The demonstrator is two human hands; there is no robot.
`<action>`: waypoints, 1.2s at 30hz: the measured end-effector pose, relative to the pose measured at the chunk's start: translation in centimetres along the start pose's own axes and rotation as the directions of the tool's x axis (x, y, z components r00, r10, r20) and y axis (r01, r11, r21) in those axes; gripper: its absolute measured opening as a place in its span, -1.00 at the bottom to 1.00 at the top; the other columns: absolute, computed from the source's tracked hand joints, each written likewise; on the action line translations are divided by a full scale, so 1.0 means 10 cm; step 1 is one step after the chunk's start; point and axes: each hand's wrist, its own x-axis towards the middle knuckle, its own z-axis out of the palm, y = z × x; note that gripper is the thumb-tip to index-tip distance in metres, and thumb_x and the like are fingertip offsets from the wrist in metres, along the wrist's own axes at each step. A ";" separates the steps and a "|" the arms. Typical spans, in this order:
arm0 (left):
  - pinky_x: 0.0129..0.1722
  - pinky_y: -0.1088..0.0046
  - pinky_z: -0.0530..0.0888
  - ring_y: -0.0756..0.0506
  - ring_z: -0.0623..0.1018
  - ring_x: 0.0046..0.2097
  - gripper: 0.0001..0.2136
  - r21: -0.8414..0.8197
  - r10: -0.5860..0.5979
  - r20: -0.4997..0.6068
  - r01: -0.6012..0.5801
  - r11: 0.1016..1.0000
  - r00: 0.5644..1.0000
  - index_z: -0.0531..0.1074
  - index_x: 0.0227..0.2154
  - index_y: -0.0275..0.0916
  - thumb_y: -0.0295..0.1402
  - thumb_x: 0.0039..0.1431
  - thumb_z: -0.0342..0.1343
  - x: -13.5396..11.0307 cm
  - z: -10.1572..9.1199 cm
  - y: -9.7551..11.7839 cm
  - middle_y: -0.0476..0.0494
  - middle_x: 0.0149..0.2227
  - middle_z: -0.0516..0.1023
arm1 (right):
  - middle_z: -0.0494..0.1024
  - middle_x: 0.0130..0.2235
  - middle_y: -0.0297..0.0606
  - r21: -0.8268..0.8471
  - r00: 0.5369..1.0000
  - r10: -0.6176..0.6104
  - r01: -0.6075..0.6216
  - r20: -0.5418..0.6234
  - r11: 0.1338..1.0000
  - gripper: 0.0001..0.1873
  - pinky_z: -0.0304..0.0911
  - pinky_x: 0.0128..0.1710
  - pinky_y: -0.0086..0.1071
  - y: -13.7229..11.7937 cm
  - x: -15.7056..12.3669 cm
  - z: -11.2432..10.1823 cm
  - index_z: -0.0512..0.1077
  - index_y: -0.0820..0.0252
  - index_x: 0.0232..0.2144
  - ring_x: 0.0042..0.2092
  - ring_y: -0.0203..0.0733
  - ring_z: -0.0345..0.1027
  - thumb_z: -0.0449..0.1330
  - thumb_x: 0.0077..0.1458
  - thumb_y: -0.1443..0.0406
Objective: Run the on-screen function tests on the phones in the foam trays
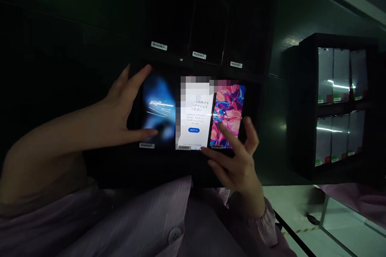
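Note:
Three lit smartphones lie side by side in the near row of a black tray. On the left phone a dark blue picture glows; my left hand rests at it, thumb on its lower part and fingers at its upper left edge, spread apart. The middle phone shows a white page with Japanese text and a blue button. A pink and blue pattern fills the right phone. My right hand hovers over or touches that screen with one finger, another near the middle phone's lower corner; its fingers are spread.
Behind them, several dark phones with white barcode labels lie in the far row. At right, a black tray holds several pale, flat devices with coloured stickers. A dark green table lies beneath, its front edge near my body.

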 end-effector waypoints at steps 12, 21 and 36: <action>0.46 -0.51 0.18 -0.71 -0.06 0.56 0.40 0.338 -0.027 -0.157 0.080 0.938 0.987 -0.37 0.53 0.21 0.27 -0.22 0.47 -0.28 0.24 0.47 -0.14 0.60 -0.43 | 0.35 0.44 -0.18 -0.061 0.985 0.111 -0.120 -0.135 0.991 -0.65 0.22 0.43 0.27 -0.03 0.15 0.20 0.53 0.02 0.14 0.54 0.23 0.02 0.08 0.43 0.23; 0.44 -0.49 0.15 -0.61 0.02 0.56 0.26 0.182 -0.029 -0.126 0.052 0.982 0.992 -0.36 0.54 0.07 0.61 -0.10 -0.06 -0.20 0.00 0.37 -0.22 0.57 -0.14 | 0.48 0.34 -0.16 -0.026 0.990 0.052 -0.055 -0.129 0.998 -0.70 0.38 0.33 0.08 -0.04 0.17 0.16 0.60 0.08 0.03 0.45 0.18 0.22 0.11 0.42 0.25; 0.45 -0.57 0.08 -0.68 -0.23 0.58 0.27 0.130 0.000 -0.032 0.004 0.992 0.999 -0.41 0.54 0.09 0.61 -0.11 -0.07 -0.21 0.06 0.18 -0.16 0.59 -0.26 | 0.62 0.19 -0.16 0.095 0.997 -0.060 0.064 -0.039 0.993 -0.78 0.41 0.31 -0.01 -0.13 0.18 0.14 0.66 0.07 -0.19 0.44 0.09 0.23 0.18 0.35 0.30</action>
